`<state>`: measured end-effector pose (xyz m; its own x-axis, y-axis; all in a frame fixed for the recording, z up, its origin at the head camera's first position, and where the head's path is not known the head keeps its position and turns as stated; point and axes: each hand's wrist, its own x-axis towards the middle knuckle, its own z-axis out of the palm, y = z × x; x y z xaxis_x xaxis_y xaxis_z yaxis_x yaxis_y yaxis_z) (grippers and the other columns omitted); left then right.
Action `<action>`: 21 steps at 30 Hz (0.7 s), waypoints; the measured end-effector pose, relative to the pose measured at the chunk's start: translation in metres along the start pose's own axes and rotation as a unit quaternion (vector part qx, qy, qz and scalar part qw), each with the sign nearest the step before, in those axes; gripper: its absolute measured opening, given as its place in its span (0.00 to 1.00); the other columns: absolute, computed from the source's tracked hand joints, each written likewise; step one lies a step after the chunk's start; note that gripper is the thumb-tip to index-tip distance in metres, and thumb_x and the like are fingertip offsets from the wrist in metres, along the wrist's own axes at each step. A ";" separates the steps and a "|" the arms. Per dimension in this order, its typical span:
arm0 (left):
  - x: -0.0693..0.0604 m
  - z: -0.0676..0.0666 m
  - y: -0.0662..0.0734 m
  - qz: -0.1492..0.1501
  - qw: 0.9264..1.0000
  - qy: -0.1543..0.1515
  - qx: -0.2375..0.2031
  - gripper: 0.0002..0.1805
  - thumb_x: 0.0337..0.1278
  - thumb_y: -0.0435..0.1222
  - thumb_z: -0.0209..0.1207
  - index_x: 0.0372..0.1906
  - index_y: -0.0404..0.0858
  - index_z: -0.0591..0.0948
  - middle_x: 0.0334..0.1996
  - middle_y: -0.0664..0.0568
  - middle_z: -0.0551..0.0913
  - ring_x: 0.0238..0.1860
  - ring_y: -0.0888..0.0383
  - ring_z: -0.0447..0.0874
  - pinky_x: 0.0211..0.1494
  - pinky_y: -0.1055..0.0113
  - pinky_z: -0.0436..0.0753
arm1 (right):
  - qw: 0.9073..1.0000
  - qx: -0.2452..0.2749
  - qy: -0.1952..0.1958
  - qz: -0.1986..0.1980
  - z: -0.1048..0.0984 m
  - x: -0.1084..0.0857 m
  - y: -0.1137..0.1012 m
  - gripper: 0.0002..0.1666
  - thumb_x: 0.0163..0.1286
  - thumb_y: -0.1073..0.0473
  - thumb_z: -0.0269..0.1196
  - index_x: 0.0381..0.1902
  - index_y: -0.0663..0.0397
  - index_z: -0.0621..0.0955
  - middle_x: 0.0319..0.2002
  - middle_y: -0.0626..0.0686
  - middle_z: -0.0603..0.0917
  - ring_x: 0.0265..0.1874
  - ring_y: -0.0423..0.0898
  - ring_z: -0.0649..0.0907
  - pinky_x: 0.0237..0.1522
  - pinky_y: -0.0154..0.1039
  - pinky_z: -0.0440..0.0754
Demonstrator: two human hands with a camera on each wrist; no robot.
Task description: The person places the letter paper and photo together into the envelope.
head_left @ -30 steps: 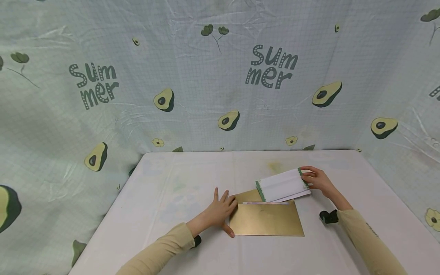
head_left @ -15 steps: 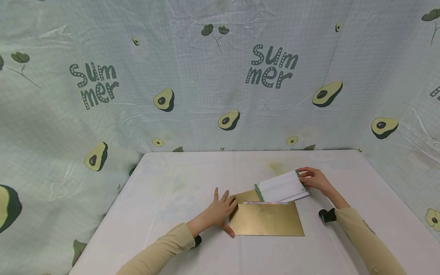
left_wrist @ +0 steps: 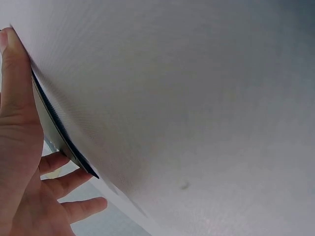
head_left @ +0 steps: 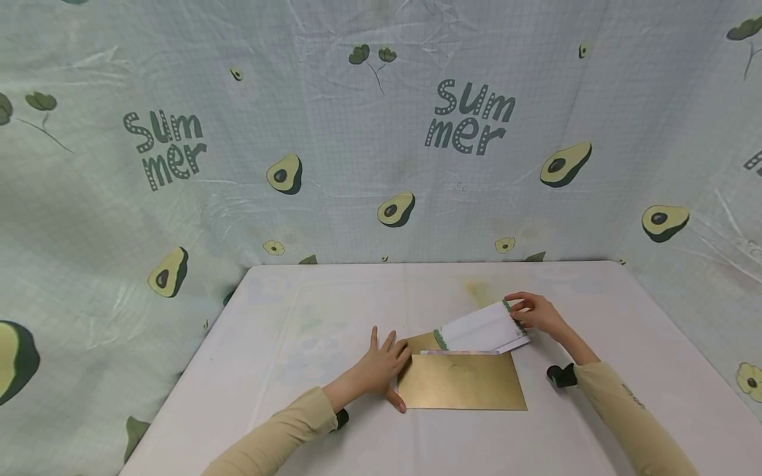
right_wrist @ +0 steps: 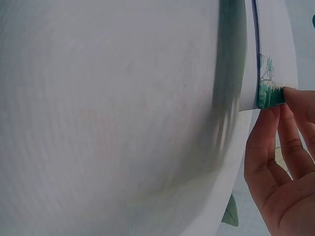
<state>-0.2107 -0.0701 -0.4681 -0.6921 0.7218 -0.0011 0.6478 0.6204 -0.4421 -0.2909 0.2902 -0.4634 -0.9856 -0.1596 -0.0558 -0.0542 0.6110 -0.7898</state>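
Note:
A gold envelope point(head_left: 464, 382) lies on the table, its opening facing away from me. My left hand point(head_left: 381, 367) rests on its left edge, fingers spread; the left wrist view shows the thumb and fingers point(left_wrist: 69, 184) along that edge. A folded white paper point(head_left: 479, 327) with green leafy borders slants over the opening. Its lower edge is hidden behind the envelope's front. My right hand point(head_left: 538, 313) pinches the paper's right end; in the right wrist view the thumb and fingers point(right_wrist: 290, 142) hold its green corner point(right_wrist: 271, 97). A thin pale strip point(head_left: 434, 352) shows along the opening.
The white-covered table point(head_left: 333, 297) reaches back to a hanging cloth point(head_left: 333, 132) printed with avocados and lettering. Dark wrist cameras point(head_left: 561, 376) sit under both forearms, close to the tabletop.
My right hand has moved left and slightly toward me, and the white paper has slid lower into the envelope's opening. My left hand and the envelope have stayed in place.

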 end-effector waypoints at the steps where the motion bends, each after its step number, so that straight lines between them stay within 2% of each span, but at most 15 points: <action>1: 0.000 0.000 0.000 0.001 1.000 0.000 0.002 0.56 0.16 0.79 0.47 0.53 0.43 0.64 0.58 0.50 0.66 0.62 0.45 0.64 0.56 0.39 0.64 | 1.000 0.002 0.000 -0.001 0.001 0.000 0.000 0.24 0.62 0.62 0.57 0.56 0.63 0.69 0.40 0.63 0.77 0.33 0.44 0.77 0.32 0.37 0.79; 9: -0.001 0.000 0.000 0.003 1.000 -0.002 -0.001 0.56 0.17 0.79 0.46 0.53 0.43 0.63 0.58 0.50 0.66 0.62 0.45 0.63 0.56 0.38 0.63 | 0.999 0.010 -0.003 -0.033 0.009 -0.001 -0.004 0.23 0.61 0.63 0.57 0.55 0.63 0.70 0.39 0.63 0.77 0.30 0.43 0.77 0.29 0.36 0.78; 16: -0.001 0.000 0.000 0.003 1.000 -0.002 0.001 0.56 0.16 0.79 0.46 0.52 0.42 0.63 0.58 0.49 0.65 0.62 0.44 0.63 0.56 0.38 0.63 | 0.999 0.006 -0.006 -0.032 0.018 -0.002 -0.010 0.23 0.60 0.64 0.58 0.54 0.63 0.70 0.37 0.62 0.77 0.27 0.41 0.76 0.27 0.35 0.78; 21: -0.002 -0.001 0.000 0.002 1.000 -0.003 0.002 0.56 0.17 0.79 0.46 0.52 0.42 0.63 0.58 0.49 0.65 0.62 0.44 0.63 0.56 0.39 0.63 | 0.999 0.008 -0.019 -0.046 0.021 -0.002 -0.010 0.24 0.60 0.65 0.57 0.55 0.64 0.69 0.37 0.62 0.78 0.28 0.39 0.76 0.27 0.35 0.78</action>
<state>-0.2092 -0.0710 -0.4667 -0.6918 0.7221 -0.0078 0.6487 0.6167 -0.4459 -0.2848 0.2679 -0.4681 -0.9697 -0.2444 -0.0047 -0.1422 0.5794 -0.8025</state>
